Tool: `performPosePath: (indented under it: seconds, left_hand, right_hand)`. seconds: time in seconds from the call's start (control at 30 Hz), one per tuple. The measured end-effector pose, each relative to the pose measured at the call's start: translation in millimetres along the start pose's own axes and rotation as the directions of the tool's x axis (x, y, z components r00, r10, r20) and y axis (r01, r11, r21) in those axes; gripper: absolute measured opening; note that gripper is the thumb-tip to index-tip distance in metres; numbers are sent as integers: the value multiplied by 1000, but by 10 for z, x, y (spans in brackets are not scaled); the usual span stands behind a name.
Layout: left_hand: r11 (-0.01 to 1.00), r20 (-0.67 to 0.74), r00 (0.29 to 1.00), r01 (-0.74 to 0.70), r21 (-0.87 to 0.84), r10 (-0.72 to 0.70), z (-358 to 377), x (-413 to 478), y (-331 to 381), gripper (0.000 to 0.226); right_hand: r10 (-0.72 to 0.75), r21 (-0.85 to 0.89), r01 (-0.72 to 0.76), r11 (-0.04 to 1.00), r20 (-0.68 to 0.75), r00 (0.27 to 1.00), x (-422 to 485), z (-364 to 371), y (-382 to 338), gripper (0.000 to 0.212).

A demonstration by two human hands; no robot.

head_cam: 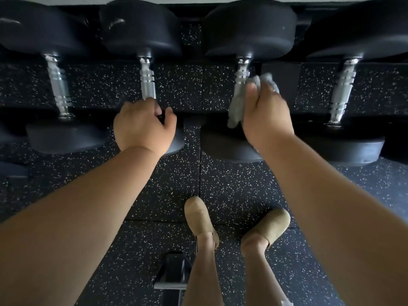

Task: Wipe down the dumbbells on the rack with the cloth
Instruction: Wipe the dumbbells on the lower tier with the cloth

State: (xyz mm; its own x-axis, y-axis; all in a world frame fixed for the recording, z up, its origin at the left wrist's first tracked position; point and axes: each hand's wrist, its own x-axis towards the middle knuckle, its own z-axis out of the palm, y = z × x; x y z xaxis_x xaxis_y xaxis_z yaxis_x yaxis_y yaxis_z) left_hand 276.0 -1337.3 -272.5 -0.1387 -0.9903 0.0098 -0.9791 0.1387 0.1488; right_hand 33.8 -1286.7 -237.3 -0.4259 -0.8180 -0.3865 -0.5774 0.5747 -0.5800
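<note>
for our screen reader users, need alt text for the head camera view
The right hand wipes a dumbbell's chrome handle with a grey cloth, while the left hand grips the neighbouring dumbbell. Four black dumbbells sit over speckled rubber flooring.

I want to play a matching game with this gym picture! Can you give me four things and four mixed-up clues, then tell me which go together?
Things:
1. cloth
2. left hand
3. shoes
4. floor

Clues:
A. black with white specks
B. tan, down near the bottom
C. grey, bunched in the right hand against a dumbbell handle
D. resting on the near end of another dumbbell

Pairs: 1-C, 2-D, 3-B, 4-A
</note>
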Motion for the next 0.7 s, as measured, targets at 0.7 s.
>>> performPosePath:
  seconds: [0.7]
  left_hand:
    - [999, 37, 999, -20, 28, 19, 31, 4, -27, 32]
  right_hand:
    - [181, -91, -164, 982, 231, 956, 509, 93, -162, 62]
